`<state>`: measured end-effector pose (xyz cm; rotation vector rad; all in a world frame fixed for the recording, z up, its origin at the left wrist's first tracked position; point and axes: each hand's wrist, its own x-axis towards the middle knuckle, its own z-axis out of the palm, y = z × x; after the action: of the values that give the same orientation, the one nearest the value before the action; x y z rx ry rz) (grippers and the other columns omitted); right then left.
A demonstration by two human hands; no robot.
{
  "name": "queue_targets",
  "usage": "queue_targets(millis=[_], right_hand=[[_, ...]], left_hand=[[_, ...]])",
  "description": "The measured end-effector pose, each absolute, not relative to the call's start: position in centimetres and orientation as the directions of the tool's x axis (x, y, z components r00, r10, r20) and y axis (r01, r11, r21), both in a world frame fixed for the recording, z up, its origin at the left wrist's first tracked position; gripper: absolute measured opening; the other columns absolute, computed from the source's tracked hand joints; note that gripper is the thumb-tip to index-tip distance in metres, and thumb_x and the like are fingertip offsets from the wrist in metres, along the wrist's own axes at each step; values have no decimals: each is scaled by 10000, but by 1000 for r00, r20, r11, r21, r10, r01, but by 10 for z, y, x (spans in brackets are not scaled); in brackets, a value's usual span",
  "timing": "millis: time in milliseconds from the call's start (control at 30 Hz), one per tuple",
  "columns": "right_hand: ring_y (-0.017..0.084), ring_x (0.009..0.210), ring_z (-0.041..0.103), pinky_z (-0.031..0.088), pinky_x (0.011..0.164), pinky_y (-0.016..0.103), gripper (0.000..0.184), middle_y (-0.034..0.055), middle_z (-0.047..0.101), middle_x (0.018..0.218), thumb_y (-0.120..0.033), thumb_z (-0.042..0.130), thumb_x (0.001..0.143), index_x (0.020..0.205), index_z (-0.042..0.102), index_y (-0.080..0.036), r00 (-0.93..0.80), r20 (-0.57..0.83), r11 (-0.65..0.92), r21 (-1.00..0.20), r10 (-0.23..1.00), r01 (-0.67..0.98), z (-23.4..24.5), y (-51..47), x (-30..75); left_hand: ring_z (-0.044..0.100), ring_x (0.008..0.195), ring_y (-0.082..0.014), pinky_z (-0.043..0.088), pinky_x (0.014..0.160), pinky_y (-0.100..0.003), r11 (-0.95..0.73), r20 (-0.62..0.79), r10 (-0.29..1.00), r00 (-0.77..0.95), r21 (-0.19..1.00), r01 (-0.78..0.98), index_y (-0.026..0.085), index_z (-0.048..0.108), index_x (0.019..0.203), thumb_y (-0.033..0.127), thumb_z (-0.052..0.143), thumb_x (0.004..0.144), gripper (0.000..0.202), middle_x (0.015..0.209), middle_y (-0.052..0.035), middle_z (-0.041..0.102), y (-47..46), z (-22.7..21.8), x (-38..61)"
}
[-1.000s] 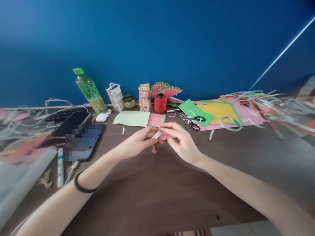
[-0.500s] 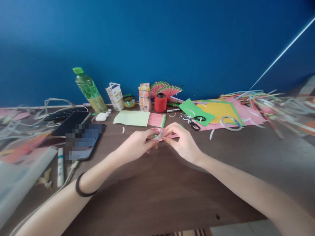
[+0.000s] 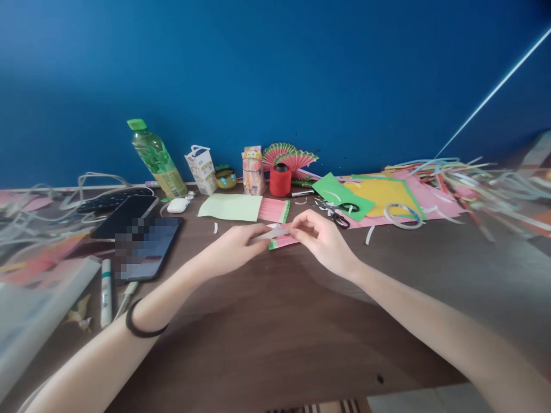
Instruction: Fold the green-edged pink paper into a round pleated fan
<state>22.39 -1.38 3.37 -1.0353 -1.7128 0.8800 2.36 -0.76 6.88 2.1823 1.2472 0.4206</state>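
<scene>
Left hand (image 3: 236, 246): thumb and fingers clamped on the tape (image 3: 270, 234). Right hand (image 3: 326, 245): thumb and forefinger meet at the tape's right end and appear to pinch it; the exact contact is too small to confirm. The tape spans the gap between both hands, long axis left to right, rising slightly to the right. Directly below it, the pink strip (image 3: 284, 242) lies on the table (image 3: 275, 321), green end leftward; the right hand is nearer, hiding its right part. Beyond: pleated sheet (image 3: 274, 210), pale sheet (image 3: 230, 207); scissors (image 3: 336, 215) behind the right hand.
</scene>
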Motion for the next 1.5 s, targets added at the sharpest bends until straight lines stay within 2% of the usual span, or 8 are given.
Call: queue_targets(millis=[133, 300, 433, 600, 800, 967, 1300, 1500], right_hand=[[139, 785, 598, 485, 722, 295, 93, 29, 624, 850, -245, 546, 804, 875, 552, -186, -263, 330, 399, -874, 907, 278, 32, -8, 226], [180, 1015, 560, 412, 916, 400, 557, 49, 603, 1064, -211, 572, 769, 1277, 348, -252, -337, 323, 453, -766, 884, 455, 19, 8, 237], [282, 1197, 402, 341, 961, 470, 553, 100, 484, 1271, -305, 647, 706, 1217, 459, -209, -406, 237, 469, -499, 883, 729, 6, 24, 250], [276, 1067, 483, 372, 903, 437, 436, 86, 574, 1105, -374, 644, 716, 1108, 560, -204, -461, 160, 484, -396, 873, 780, 2, 32, 261], [211, 888, 547, 407, 791, 333, 208, 71, 610, 888, -323, 538, 816, 928, 648, -186, -545, 144, 547, -438, 826, 714, 8, 35, 265], [157, 753, 582, 414, 710, 283, 175, 35, 645, 826, -288, 524, 808, 771, 650, -172, -470, 82, 418, -606, 879, 677, 14, 32, 263], [135, 586, 613, 453, 558, 255, 183, 7, 649, 663, -334, 520, 803, 768, 596, -172, -438, -21, 267, -766, 899, 585, 13, 28, 264], [142, 509, 628, 500, 445, 251, 225, -5, 628, 688, -251, 586, 765, 967, 515, -183, -278, -45, 66, -924, 960, 376, 14, 27, 257]], left_hand=[[543, 701, -164, 361, 623, -245, -374, 5, 886, 464, 600, 708, 207, 615, 925, 412, 380, 852, 320, 828, -8, 642, -6, 67, 24], [490, 594, -141, 319, 572, -245, -293, 26, 942, 336, 557, 778, 192, 559, 788, 442, 373, 853, 318, 677, 8, 574, -1, 70, 20], [449, 543, -125, 304, 553, -244, -229, 20, 965, 260, 542, 809, 190, 486, 693, 397, 370, 851, 285, 604, 27, 511, 5, 72, 17], [437, 522, -132, 292, 547, -249, -154, 6, 985, 175, 502, 851, 195, 428, 609, 360, 388, 828, 277, 526, 34, 462, 10, 73, 16], [435, 504, -130, 300, 554, -254, -149, -13, 983, 181, 510, 847, 196, 438, 600, 358, 381, 817, 277, 506, 37, 459, 12, 69, 14], [437, 477, -123, 305, 525, -253, -163, -18, 978, 208, 551, 818, 196, 415, 578, 379, 383, 809, 296, 499, 37, 469, 14, 67, 13], [411, 418, -107, 304, 494, -244, -158, -54, 964, 259, 666, 729, 202, 415, 595, 382, 423, 798, 273, 458, 51, 461, 8, 73, 16], [494, 469, -109, 338, 528, -244, -17, -118, 956, 268, 891, 453, 175, 474, 666, 295, 457, 766, 156, 483, 28, 546, 5, 71, 22]])
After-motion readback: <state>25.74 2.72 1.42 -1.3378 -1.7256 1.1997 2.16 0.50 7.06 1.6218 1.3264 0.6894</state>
